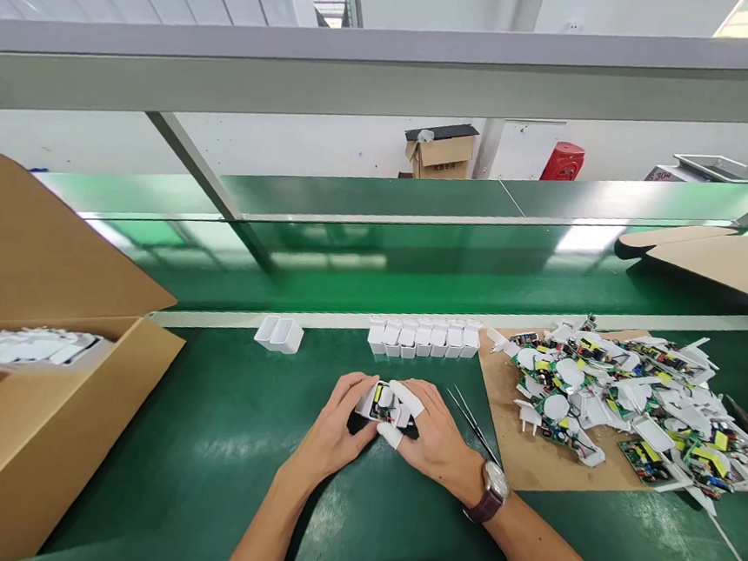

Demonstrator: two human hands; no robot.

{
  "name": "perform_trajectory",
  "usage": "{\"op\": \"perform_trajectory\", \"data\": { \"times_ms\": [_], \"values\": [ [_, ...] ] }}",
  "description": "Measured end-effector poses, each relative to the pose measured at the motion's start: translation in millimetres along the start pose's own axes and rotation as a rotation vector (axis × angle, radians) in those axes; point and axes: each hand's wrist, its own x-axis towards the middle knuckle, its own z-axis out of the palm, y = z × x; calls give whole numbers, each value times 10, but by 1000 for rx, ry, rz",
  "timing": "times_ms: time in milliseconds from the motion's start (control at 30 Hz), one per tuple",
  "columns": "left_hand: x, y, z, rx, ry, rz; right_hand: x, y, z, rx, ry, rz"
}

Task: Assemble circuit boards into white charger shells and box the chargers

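A small white housing with a circuit board inside (pixel 384 402) is held between both hands above the green table. My left hand (pixel 333 430) grips its left side, thumb and fingers around it. On the other side, my right hand (pixel 436 434) presses on it with white-covered thumb and index finger. Black tweezers (pixel 474 422) lie just right of my right hand. Behind the hands stands a row of several white housings (pixel 425 337). Two joined white housings (pixel 278 334) stand farther left.
Many circuit boards with white parts (pixel 619 398) are heaped on a brown cardboard sheet (pixel 509 454) at the right. An open cardboard box (pixel 66 428) with white pieces stands at the left. A metal beam (pixel 392 73) crosses above the table.
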Motion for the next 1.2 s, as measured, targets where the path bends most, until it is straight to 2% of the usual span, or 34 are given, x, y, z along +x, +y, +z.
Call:
{"op": "perform_trajectory", "data": {
  "times_ms": [100,233,400,667,800,1033,1133,1200],
  "values": [
    [-17,-31,-26,-44,-34,-19,13,-6,-40,90,49,33],
    [-40,-44,-60,-91,-82,-110,38,-1,-46,157,50,73],
    [-52,-37,-49,-230,-99,-203,23,94,45,117,-87,-35],
    [-19,-88,-56,-379,51,-352,154,195,49,-91,-253,-148],
    [-24,-52,-96,-425,37,-354,194,230,89,-154,-286,-208],
    [-9,9,-121,-521,12,-369,89,311,236,-111,-274,-181],
    [6,38,-118,-526,-29,-394,108,269,226,-87,-292,-174],
    [3,33,-113,-520,-18,-379,130,230,192,-69,-257,-180]
  ]
}}
